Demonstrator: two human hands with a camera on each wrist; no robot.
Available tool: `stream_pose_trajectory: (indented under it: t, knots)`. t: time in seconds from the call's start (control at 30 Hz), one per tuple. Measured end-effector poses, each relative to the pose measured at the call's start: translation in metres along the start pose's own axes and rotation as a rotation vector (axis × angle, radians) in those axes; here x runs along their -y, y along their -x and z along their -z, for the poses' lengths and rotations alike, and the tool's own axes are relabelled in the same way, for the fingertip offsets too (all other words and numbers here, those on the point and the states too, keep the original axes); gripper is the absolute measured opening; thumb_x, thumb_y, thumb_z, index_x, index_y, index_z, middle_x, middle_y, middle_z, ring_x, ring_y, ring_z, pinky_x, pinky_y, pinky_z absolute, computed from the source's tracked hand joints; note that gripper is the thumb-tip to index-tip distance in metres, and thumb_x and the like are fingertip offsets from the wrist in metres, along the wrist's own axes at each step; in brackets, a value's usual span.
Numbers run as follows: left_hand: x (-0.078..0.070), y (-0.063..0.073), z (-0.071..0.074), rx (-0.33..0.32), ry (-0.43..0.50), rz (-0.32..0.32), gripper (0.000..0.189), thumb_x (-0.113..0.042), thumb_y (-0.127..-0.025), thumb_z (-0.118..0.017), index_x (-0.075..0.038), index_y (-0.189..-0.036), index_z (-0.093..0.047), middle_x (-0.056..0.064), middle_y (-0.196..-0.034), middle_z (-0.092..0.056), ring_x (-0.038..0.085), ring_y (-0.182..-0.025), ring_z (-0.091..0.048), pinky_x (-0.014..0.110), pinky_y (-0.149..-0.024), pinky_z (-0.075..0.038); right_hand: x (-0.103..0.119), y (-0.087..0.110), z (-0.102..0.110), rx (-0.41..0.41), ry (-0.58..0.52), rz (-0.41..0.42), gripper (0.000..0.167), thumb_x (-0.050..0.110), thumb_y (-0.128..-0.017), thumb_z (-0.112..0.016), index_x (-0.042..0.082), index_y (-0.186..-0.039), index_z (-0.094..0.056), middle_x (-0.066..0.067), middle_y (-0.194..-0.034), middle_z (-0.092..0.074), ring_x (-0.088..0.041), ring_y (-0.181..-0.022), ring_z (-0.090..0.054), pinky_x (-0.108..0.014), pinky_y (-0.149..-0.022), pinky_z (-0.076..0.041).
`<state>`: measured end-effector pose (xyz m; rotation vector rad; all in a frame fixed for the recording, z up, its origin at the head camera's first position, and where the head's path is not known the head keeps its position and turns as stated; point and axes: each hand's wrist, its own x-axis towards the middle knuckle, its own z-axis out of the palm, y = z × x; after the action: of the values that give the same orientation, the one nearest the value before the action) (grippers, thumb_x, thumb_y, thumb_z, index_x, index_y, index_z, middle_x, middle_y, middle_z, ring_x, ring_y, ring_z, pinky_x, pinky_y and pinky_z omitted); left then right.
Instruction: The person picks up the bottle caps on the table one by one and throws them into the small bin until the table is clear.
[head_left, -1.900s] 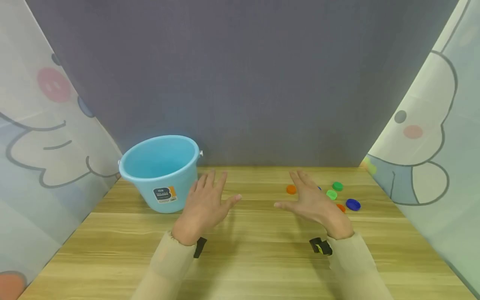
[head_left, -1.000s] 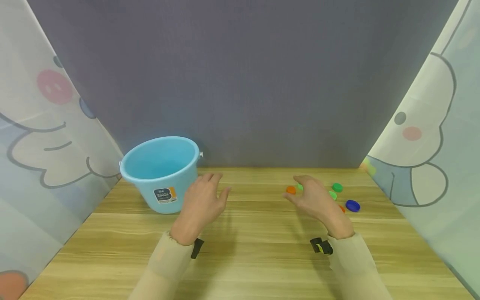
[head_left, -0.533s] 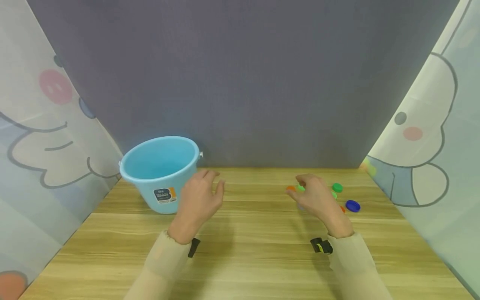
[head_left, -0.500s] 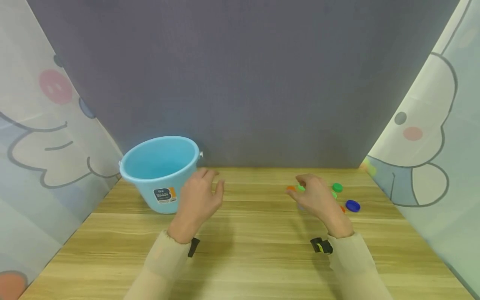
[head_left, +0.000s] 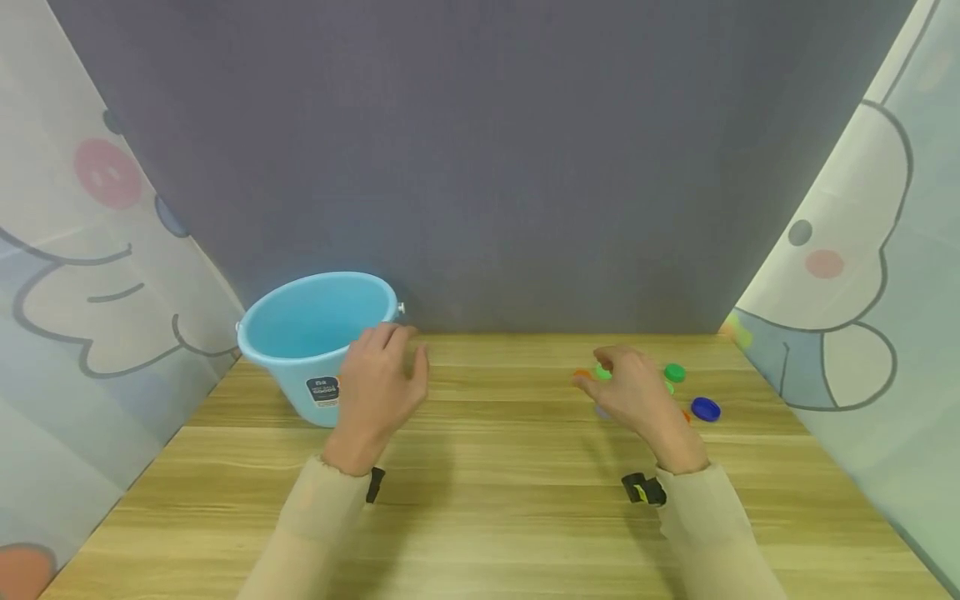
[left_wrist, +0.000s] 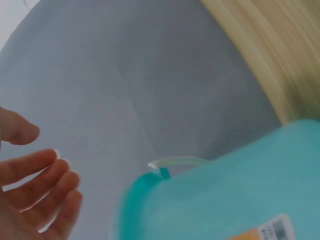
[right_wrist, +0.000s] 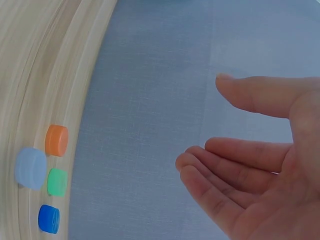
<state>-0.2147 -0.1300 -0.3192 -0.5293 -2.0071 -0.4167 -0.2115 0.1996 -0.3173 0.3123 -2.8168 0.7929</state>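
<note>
In the head view a light blue bucket (head_left: 291, 385) with a label stands at the left of the wooden table. My left hand (head_left: 377, 387) hovers in front of its right side with loosely bent fingers and nothing in them. The bucket's wall (left_wrist: 235, 190) also fills the lower right of the left wrist view. At the right, my right hand (head_left: 637, 396) is above several small bottle caps, thumb and fingers apart, holding nothing. An orange cap (right_wrist: 57, 140), a pale cap (right_wrist: 31, 168), a green cap (right_wrist: 57, 182) and a blue cap (right_wrist: 49, 219) show in the right wrist view.
Farther right lie a dark green cap (head_left: 675, 372) and a dark blue cap (head_left: 706, 409). A grey panel (head_left: 495, 183) rises behind the table (head_left: 510, 517). Printed cloth walls (head_left: 855, 250) close in both sides.
My left hand has moved left, nearer to and partly over the bucket's front, and its fingers have bent. My right hand's fingers have curled loosely over the caps, with little movement lately.
</note>
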Motion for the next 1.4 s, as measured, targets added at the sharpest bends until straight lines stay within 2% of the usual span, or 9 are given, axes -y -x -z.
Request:
stream_pose_trajectory:
  t: [0.27, 0.43, 0.57, 0.8, 1.0, 1.23, 1.4]
  knots:
    - [0.013, 0.000, -0.005, -0.050, -0.060, -0.008, 0.023, -0.015, -0.087, -0.069, 0.005, -0.098, -0.069, 0.020, -0.092, -0.067, 0.039, -0.077, -0.060, 0.049, -0.064, -0.047, -0.002, 0.000, 0.003, -0.004, -0.004, -0.006, 0.061, 0.032, -0.095, -0.070, -0.014, -0.133, -0.056, -0.032, -0.132, -0.059, -0.050, -0.120, -0.057, -0.060, -0.097, -0.047]
    - [0.023, 0.000, -0.004, -0.048, -0.117, 0.011, 0.024, -0.017, -0.089, -0.066, 0.005, -0.098, -0.069, 0.021, -0.094, -0.066, 0.043, -0.081, -0.060, 0.054, -0.067, -0.046, -0.004, 0.001, 0.003, 0.000, -0.007, -0.010, 0.061, 0.031, -0.096, -0.069, -0.013, -0.135, -0.055, -0.032, -0.134, -0.058, -0.050, -0.120, -0.057, -0.060, -0.097, -0.047]
    - [0.033, 0.002, -0.004, -0.056, -0.140, 0.040, 0.026, -0.018, -0.087, -0.069, 0.006, -0.098, -0.069, 0.022, -0.093, -0.066, 0.045, -0.082, -0.060, 0.056, -0.070, -0.046, -0.004, 0.000, 0.004, 0.006, -0.009, -0.016, 0.061, 0.031, -0.096, -0.068, -0.013, -0.136, -0.054, -0.031, -0.135, -0.058, -0.049, -0.121, -0.056, -0.060, -0.098, -0.046]
    - [0.047, 0.007, -0.003, -0.075, -0.157, 0.084, 0.028, -0.020, -0.084, -0.070, 0.006, -0.095, -0.070, 0.023, -0.089, -0.065, 0.048, -0.079, -0.058, 0.056, -0.066, -0.042, -0.004, 0.000, 0.004, 0.016, -0.011, -0.034, 0.061, 0.032, -0.096, -0.068, -0.013, -0.136, -0.054, -0.031, -0.135, -0.058, -0.049, -0.123, -0.055, -0.060, -0.100, -0.045]
    - [0.058, 0.009, 0.006, -0.057, -0.166, 0.119, 0.031, -0.025, -0.086, -0.068, 0.005, -0.089, -0.068, 0.023, -0.084, -0.064, 0.048, -0.075, -0.056, 0.055, -0.064, -0.039, -0.005, -0.001, 0.004, 0.022, -0.021, -0.044, 0.063, 0.034, -0.096, -0.068, -0.014, -0.135, -0.054, -0.031, -0.135, -0.057, -0.050, -0.126, -0.052, -0.060, -0.102, -0.044]
    - [0.069, 0.012, 0.010, 0.007, -0.160, 0.155, 0.035, -0.032, -0.084, -0.072, 0.002, -0.080, -0.063, 0.021, -0.078, -0.060, 0.045, -0.072, -0.052, 0.053, -0.065, -0.036, -0.005, -0.002, 0.006, 0.029, -0.031, -0.058, 0.063, 0.033, -0.097, -0.067, -0.013, -0.137, -0.053, -0.031, -0.137, -0.056, -0.050, -0.126, -0.052, -0.060, -0.101, -0.045]
    - [0.071, 0.012, 0.012, 0.003, -0.152, 0.152, 0.035, -0.030, -0.081, -0.074, -0.001, -0.072, -0.058, 0.018, -0.070, -0.055, 0.042, -0.065, -0.048, 0.051, -0.061, -0.033, -0.006, -0.002, 0.007, 0.036, -0.030, -0.067, 0.063, 0.034, -0.098, -0.065, -0.013, -0.138, -0.052, -0.031, -0.137, -0.056, -0.049, -0.126, -0.053, -0.059, -0.100, -0.046]
